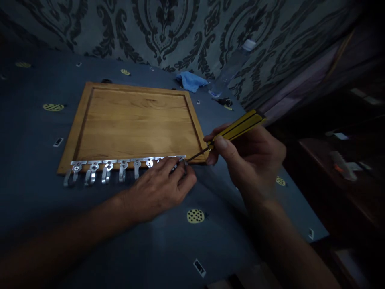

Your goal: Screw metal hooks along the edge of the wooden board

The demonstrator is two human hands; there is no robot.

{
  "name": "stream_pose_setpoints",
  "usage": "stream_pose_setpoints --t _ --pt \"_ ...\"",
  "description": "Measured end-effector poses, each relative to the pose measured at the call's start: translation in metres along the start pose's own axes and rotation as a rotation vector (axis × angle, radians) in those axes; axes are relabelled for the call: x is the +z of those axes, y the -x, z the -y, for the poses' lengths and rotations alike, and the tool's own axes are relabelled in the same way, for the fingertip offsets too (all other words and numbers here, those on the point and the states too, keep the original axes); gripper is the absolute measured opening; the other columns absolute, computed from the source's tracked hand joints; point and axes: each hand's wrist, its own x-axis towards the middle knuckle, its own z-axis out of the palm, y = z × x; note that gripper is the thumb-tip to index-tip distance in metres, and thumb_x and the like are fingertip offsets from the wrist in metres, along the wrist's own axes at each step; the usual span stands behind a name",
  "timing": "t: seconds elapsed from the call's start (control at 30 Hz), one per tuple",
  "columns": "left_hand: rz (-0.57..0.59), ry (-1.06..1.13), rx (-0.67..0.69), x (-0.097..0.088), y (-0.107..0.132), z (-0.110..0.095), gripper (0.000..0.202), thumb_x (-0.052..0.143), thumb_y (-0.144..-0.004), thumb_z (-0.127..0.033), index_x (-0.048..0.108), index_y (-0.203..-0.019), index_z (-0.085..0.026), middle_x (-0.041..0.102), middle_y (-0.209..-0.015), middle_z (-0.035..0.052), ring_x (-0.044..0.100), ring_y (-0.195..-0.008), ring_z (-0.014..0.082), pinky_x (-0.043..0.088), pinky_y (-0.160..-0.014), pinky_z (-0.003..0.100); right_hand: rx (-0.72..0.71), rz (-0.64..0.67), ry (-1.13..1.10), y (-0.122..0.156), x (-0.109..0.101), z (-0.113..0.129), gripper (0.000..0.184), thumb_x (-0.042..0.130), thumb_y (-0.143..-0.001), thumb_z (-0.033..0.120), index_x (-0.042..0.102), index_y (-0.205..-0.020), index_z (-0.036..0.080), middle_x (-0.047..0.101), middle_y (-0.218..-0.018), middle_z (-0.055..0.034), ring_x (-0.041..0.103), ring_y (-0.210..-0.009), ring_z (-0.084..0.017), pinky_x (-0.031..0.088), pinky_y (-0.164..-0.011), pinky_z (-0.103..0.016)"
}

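A framed wooden board [138, 120] lies on the blue table. Along its near edge runs a metal hook rail [108, 163] with several silver hooks. My left hand [167, 180] is closed over the rail's right end, its fingers and thumb around the last hook, which is mostly hidden. In my right hand [249, 156] is a screwdriver with a yellow and black handle [237, 126], fingers wrapped round it. The shaft slants down to the left. Its tip meets the rail's right end beside my left fingertips; whether it sits in a screw I cannot tell.
Behind the board's right corner are a blue cloth [192, 81], a clear plastic bottle [231, 68] and a small dark object [225, 101]. A patterned wall [168, 32] borders the back of the pineapple-print table cover [162, 249]. Dark furniture [345, 172] stands to the right.
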Motion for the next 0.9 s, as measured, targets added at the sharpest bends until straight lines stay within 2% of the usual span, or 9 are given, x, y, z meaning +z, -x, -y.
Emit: stream_pose_setpoints --t 0.23,0.43,0.63,0.8,0.9 --pt "0.002 0.008 0.004 0.0000 -0.0002 0.0004 0.022 0.043 -0.102 -0.010 0.058 -0.118 -0.006 0.074 -0.109 0.0138 0.071 -0.111 0.0287 0.060 -0.098 0.040 0.035 -0.015 0.005 -0.0003 0.0011 -0.0006 0.030 0.084 -0.078 0.052 0.070 -0.087 0.027 0.071 -0.077 0.0022 0.062 -0.047 -0.012 0.058 -0.047 -0.029" --pt "0.010 0.004 -0.003 0.0007 0.0009 0.0003 0.022 0.044 -0.102 -0.010 0.059 -0.118 -0.006 0.074 -0.108 0.0128 0.071 -0.112 0.0280 0.060 -0.098 0.040 0.057 0.026 -0.004 -0.0008 0.0022 -0.0004 0.034 0.085 -0.075 0.055 0.070 -0.085 0.026 0.070 -0.074 0.0028 0.061 -0.046 -0.011 0.058 -0.046 -0.028" --pt "-0.005 0.013 -0.004 -0.0005 -0.0005 -0.0002 0.021 0.045 -0.102 -0.012 0.060 -0.117 -0.007 0.075 -0.107 0.0128 0.071 -0.112 0.0287 0.060 -0.096 0.040 0.043 0.031 0.016 0.0001 0.0011 -0.0006 0.031 0.087 -0.074 0.050 0.070 -0.082 0.026 0.071 -0.078 0.0025 0.061 -0.048 -0.011 0.060 -0.049 -0.029" --pt "0.020 0.009 -0.016 0.0007 0.0003 -0.0006 0.021 0.047 -0.102 -0.012 0.060 -0.118 -0.007 0.074 -0.110 0.0134 0.070 -0.114 0.0288 0.058 -0.099 0.041 0.053 0.029 0.012 0.0000 0.0015 0.0001 0.029 0.093 -0.068 0.041 0.070 -0.076 0.026 0.071 -0.074 0.0038 0.062 -0.051 -0.012 0.060 -0.050 -0.028" --pt "0.012 0.009 0.002 0.0010 0.0000 0.0001 0.021 0.045 -0.102 -0.010 0.060 -0.117 -0.006 0.074 -0.106 0.0134 0.070 -0.110 0.0276 0.059 -0.097 0.040 0.096 0.061 -0.009 -0.0017 0.0004 -0.0003 0.030 0.093 -0.068 0.041 0.072 -0.083 0.025 0.072 -0.077 0.0035 0.066 -0.056 -0.013 0.063 -0.054 -0.028"
